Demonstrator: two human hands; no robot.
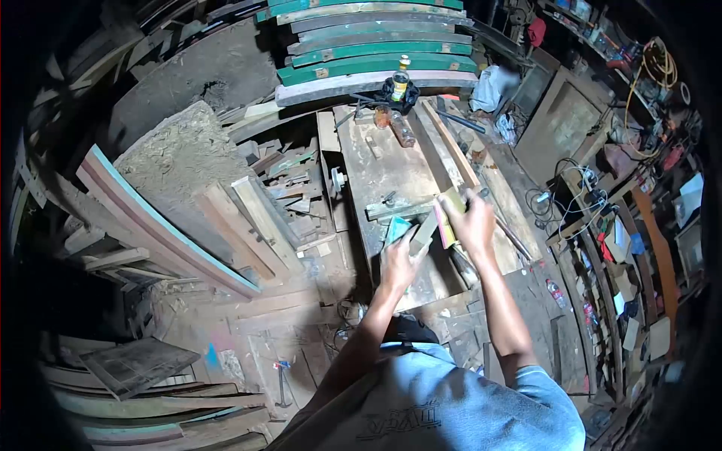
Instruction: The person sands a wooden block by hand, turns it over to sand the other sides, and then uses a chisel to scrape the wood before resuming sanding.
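Above the wooden workbench [391, 174], my left hand [400, 263] is closed on a small grey-brown wood block [425, 231]; a turquoise piece [398, 228] shows beside its fingers. My right hand [475, 225] is closed on a yellowish block with a pink edge [445, 225], held close to the right of the first block. Whether the two blocks touch is hard to tell. Just behind the hands, a short wood piece [398, 209] lies across the bench. Fingertips are partly hidden behind the blocks.
Bottles [401, 134] and a yellow-labelled bottle [399, 84] stand at the bench's far end. Long planks [451, 143] lie along its right side. Stacked green boards [376, 56] are behind. Leaning boards [259, 218] stand left; a hammer [282, 383] lies on the floor. Cables [583, 188] hang right.
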